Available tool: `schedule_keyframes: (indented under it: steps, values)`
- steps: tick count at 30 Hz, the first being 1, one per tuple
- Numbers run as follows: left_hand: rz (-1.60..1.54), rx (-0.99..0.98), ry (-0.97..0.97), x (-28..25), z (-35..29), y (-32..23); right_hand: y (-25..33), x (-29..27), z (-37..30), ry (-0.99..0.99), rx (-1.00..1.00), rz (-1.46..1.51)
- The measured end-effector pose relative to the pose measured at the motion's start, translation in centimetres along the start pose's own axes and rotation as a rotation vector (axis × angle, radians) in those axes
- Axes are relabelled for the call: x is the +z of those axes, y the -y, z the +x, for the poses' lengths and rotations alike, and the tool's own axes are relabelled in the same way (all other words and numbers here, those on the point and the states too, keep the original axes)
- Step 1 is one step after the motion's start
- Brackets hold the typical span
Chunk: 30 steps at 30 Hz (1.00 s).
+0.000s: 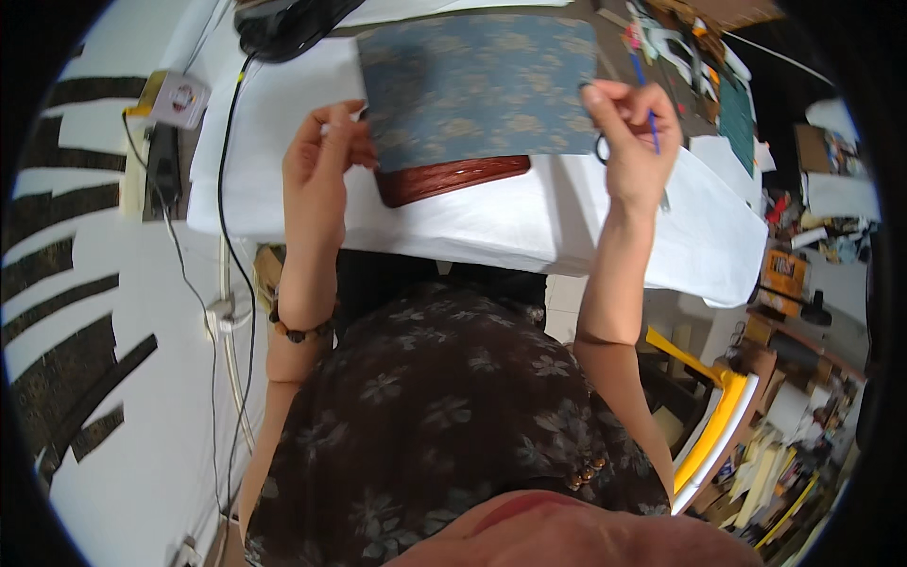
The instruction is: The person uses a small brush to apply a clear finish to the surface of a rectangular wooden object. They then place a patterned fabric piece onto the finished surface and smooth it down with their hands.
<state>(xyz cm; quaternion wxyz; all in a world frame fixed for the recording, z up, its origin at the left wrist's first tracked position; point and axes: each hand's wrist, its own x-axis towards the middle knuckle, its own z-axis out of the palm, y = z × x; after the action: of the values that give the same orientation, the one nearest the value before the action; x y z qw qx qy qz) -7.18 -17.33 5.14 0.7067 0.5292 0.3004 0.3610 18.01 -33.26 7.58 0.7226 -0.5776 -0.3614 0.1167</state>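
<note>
Left hand (319,161) and right hand (641,137) pinch opposite side edges of a blue floral sheet (482,85). Nearest on the white table cover (453,227), a glossy red-brown piece (453,178) shows from under the sheet's near edge. The sheet spreads beyond it; past its far left corner sits a black object (293,33).

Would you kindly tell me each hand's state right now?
Left hand: closed, holding the left edge of the blue floral sheet.
Right hand: closed on the sheet's right edge; whether it also grips the thin blue stick cannot be told.
</note>
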Motion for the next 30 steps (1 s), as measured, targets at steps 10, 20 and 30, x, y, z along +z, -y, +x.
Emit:
schedule_keyframes:
  steps: [10, 20, 30]
  values:
    - [0.191, -0.149, -0.115, -4.4, 0.0, 4.7, -5.0, -0.3, -2.2, 0.018, 0.318, -0.113]
    - [0.247, -0.185, -0.031, -3.7, 0.5, 5.2, -5.9, 0.5, -2.2, 0.056, 0.392, -0.174]
    - [0.343, -0.097, -0.028, -3.6, 1.1, 5.9, -6.4, 0.6, -2.2, 0.075, 0.388, -0.161]
